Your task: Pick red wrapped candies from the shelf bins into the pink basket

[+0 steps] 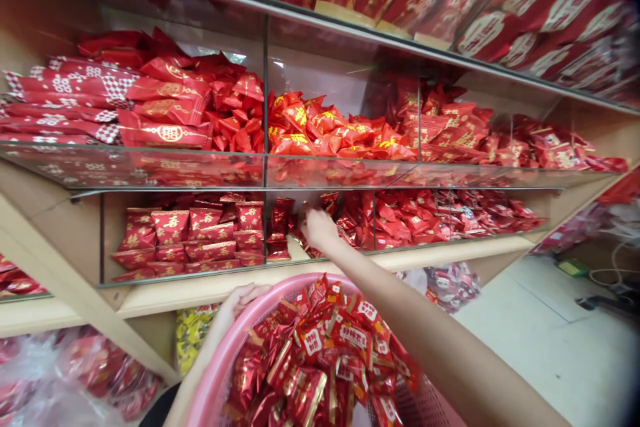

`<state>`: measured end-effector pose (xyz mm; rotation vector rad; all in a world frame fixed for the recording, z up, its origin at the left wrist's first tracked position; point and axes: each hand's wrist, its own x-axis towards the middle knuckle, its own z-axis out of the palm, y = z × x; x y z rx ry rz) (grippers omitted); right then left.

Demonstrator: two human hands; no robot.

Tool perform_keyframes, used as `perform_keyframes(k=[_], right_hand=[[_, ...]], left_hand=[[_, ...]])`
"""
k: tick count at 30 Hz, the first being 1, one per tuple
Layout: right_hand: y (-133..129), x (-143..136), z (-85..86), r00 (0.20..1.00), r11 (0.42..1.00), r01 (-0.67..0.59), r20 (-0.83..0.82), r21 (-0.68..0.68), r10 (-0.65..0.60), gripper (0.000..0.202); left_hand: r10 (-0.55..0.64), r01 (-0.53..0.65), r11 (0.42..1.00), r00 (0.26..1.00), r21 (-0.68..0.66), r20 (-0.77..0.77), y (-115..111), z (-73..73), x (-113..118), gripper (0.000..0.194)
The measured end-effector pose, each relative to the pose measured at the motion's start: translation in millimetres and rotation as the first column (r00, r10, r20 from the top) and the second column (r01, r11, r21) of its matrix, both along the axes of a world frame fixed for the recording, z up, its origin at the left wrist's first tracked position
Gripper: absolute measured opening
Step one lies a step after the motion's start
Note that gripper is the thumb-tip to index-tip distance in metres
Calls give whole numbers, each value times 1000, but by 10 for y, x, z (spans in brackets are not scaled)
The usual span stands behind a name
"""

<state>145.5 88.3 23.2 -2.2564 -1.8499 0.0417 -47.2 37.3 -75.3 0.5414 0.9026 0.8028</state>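
Observation:
A pink plastic basket (213, 367) full of red and gold candy packets (320, 347) is right in front of me. My left hand (243, 300) is closed over its far left rim. My right hand (319, 230) reaches across the basket into a lower shelf compartment, among small shiny red packets (346, 230). Its fingers are curled and slightly blurred; what they hold, if anything, is hidden. Dark red packets (280, 217) stand just left of this hand, beside a partly bare patch of shelf floor.
Clear dividers and a front pane (183, 270) bound the lower compartments. Stacked red packets (173, 227) fill the left one. Above are a glass shelf edge (340, 170) and more red packets (295, 123). Bagged goods (453, 283) sit below, near the pale floor (540, 320).

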Motion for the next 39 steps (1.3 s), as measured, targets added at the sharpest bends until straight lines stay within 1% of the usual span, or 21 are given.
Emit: perform_keyframes(k=[3,5,7,9,12,14,16,19,21,23,26,28,30,31,33,35,37,39], right_hand=[[-10,140,50,997,999,44,58,26,-45,34],[-27,149,70,994,997,34,101,63,-41,35],[-42,89,80,989,995,-40,144,96,26,32],[-44,-17,76,972,981,-169,183,98,149,27],[-9,-190,34,919,937,-346,219,45,329,18],[29,-272,-16,887,913,-409,235,2,397,18],[61,-315,-65,867,897,-441,247,-23,433,18],[69,-315,-86,850,882,-472,258,-13,459,14],[39,-283,-43,843,870,-492,256,16,472,14],[-18,-231,41,840,859,-510,245,51,484,17],[-165,-128,200,844,846,-521,215,112,492,18],[-322,-54,283,849,840,-521,198,156,490,18],[-531,10,313,851,817,-525,149,238,504,18],[-649,36,302,847,799,-528,110,287,520,19],[-890,76,226,824,770,-544,37,334,566,20],[-1100,101,94,786,759,-603,19,246,618,23],[-1248,113,-62,729,719,-682,39,134,684,27],[-1328,112,-206,681,677,-732,55,77,731,29]], left_hand=[[5,-5,1000,1000,-2,9,13,-1,4,29],[9,-9,1000,1000,-1,12,21,-3,6,28],[10,-10,1000,1000,0,15,24,-6,7,27],[10,-10,1000,1000,1,17,22,-11,7,27],[9,-9,1000,1000,4,20,15,-19,5,28],[9,-9,1000,1000,6,21,11,-25,4,29],[13,-14,1000,1000,11,21,6,-29,3,30],[22,-23,1000,999,18,39,-4,-28,4,28],[20,-21,1000,998,12,61,-14,-17,6,29],[7,-7,1000,997,2,79,-25,1,11,29],[11,-11,1000,998,-2,68,-32,27,18,30],[31,-31,1000,998,-1,53,-29,32,20,29],[39,-39,999,998,2,47,-23,19,18,28],[39,-39,999,998,3,48,-21,6,17,27],[36,-37,999,998,5,46,-21,-25,15,26],[28,-29,999,998,16,61,-32,-48,18,26],[1,-5,999,994,35,113,-54,-48,25,26],[-52,40,997,980,67,192,-87,-21,31,28]])
